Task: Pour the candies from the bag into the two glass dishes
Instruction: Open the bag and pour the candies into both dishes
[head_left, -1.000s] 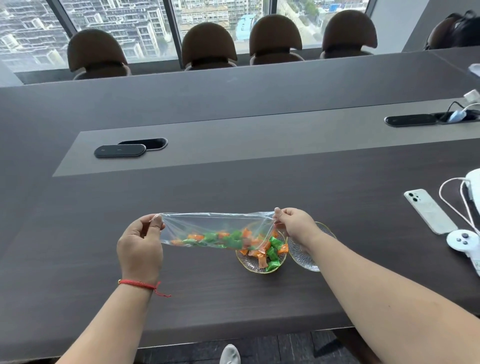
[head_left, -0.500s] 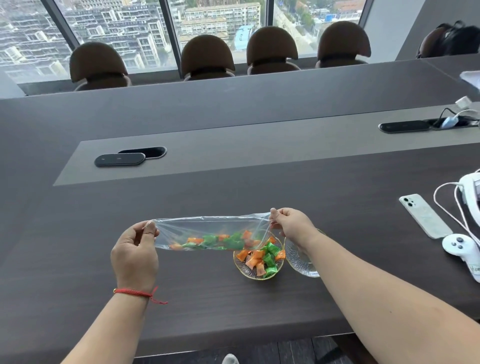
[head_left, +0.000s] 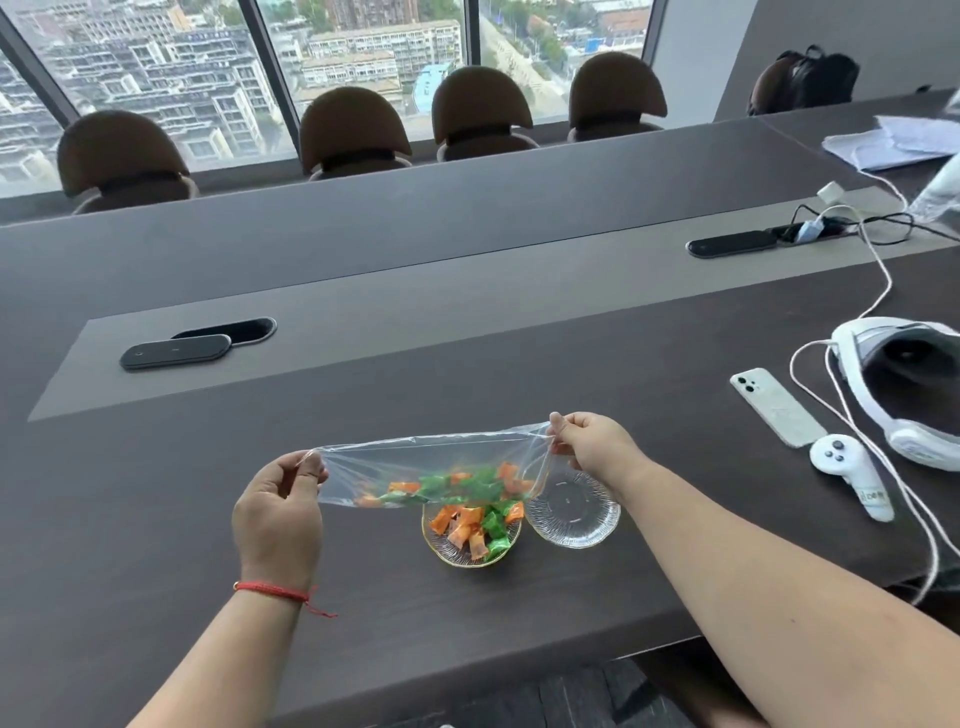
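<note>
Holding unlabelled clear bag (head_left: 415, 462); controller (head_left: 852, 475) print illegible.

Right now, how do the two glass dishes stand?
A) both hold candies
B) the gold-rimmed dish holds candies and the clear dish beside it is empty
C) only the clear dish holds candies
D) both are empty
B: orange and green candies lie in the gold-rimmed dish, while the clear dish shows bare glass; more candies remain in the bag held by the left hand and right hand.

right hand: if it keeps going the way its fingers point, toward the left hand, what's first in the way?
The clear plastic bag that the right hand already pinches; beyond it, probably the left hand at the other end.
</note>
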